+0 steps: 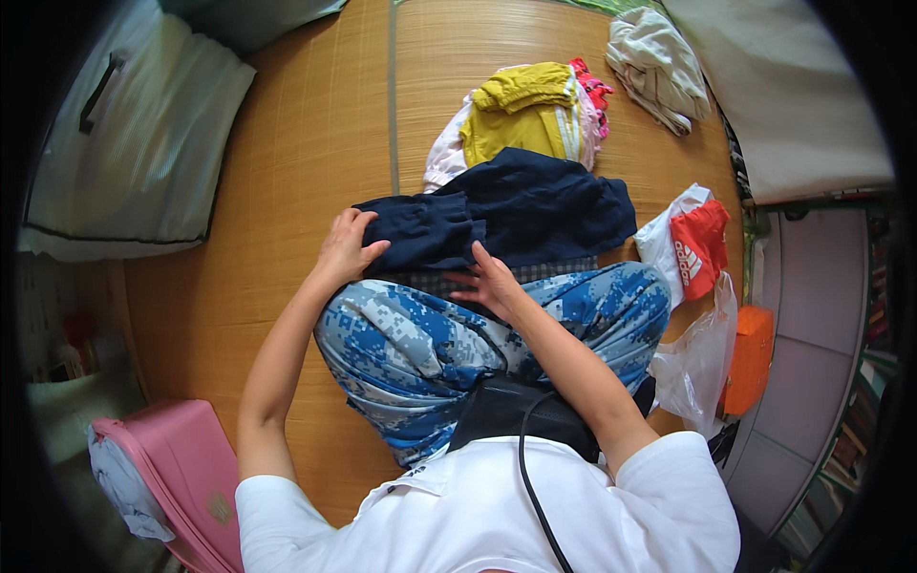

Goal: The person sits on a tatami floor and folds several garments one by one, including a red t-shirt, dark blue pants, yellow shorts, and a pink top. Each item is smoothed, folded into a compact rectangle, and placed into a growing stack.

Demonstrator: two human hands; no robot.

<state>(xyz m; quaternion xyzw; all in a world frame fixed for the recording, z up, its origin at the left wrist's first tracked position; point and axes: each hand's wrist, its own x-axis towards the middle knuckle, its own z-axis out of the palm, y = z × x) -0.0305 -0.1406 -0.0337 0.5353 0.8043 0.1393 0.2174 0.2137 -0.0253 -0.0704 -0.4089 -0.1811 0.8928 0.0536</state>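
Note:
A dark navy garment lies before my crossed legs, with its left part folded over. My left hand rests at the garment's left end, its thumb and fingers on the cloth and slightly apart. My right hand is at the garment's near edge, thumb up against the ribbed-looking hem and fingers spread; whether it pinches any cloth is not plain. Under the navy garment a grey checked cloth shows along my shins. Just beyond lies a pile with mustard-yellow shorts with white stripes on top of pink and red clothes.
A cream cloth bundle lies at the far right. Nearer are a red Adidas garment on white cloth, a clear plastic bag and an orange case. A pink suitcase stands at the lower left, bookshelves at the right.

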